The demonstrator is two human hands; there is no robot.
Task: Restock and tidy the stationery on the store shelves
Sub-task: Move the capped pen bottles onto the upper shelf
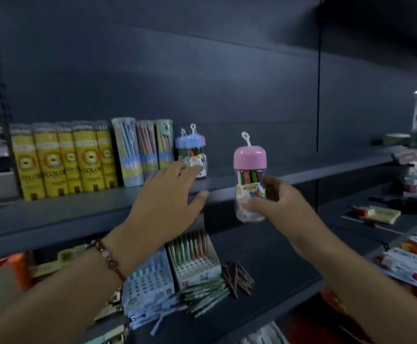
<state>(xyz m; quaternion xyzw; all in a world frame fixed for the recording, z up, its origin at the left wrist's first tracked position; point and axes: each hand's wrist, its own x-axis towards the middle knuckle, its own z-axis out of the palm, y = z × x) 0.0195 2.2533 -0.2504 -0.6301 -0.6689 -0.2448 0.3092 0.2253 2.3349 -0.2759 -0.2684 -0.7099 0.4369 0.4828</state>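
Pink-capped clear plastic crayon jar (250, 177) sits upright in my right hand (280, 204), fingers wrapped round its lower half, right of the blue-capped jars (190, 151) on the dark shelf (53, 214). My left hand (167, 197) is spread open, fingertips touching those jars.

Dark grey upper shelf (98, 214), bearing from left to right a row of yellow coloured-pencil tubes (63, 160), three pastel pencil tubes (142, 151), then blue-capped crayon jars (192, 152) just beside them. Lower shelf (277, 266) underneath, carrying two open pencil display boxes (175, 264), loose green pencils (205, 294) and brown pencils (238, 276).
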